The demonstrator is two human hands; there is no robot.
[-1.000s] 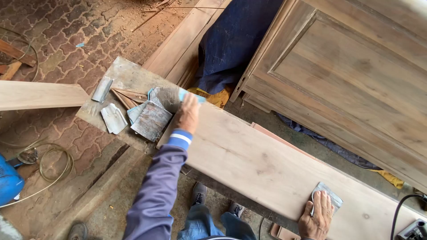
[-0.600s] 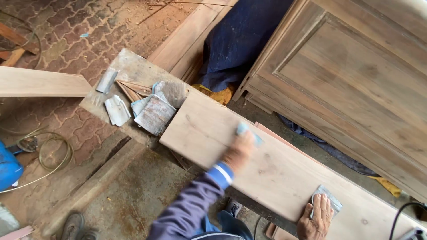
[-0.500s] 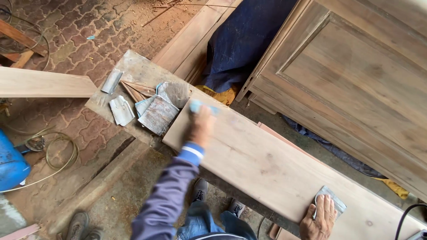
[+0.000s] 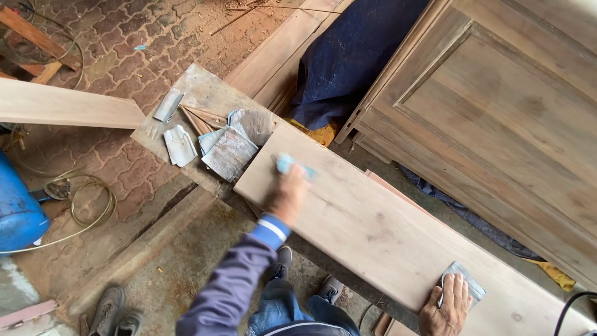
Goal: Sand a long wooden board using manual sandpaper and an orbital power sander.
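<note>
A long pale wooden plank (image 4: 385,236) lies slanted across the view. My left hand (image 4: 287,194), blurred by motion, presses a small light-blue piece of sandpaper (image 4: 292,165) onto the plank near its far left end. The arm wears a blue-purple sleeve. My right hand (image 4: 445,306) lies flat on a grey sandpaper sheet (image 4: 461,279) at the plank's near edge, bottom right, fingers spread over it.
Several used grey sandpaper sheets (image 4: 227,152) lie on a board (image 4: 205,93) past the plank's end. A large panelled wooden door (image 4: 497,106) fills the right side, with dark blue cloth (image 4: 348,56) behind it. Another plank (image 4: 62,106), a blue tank (image 4: 18,211) and coiled hose (image 4: 87,199) are at the left.
My left hand slid the blue sandpaper along the plank toward the middle and back to the far left end. My right hand stayed put on its grey sheet.
</note>
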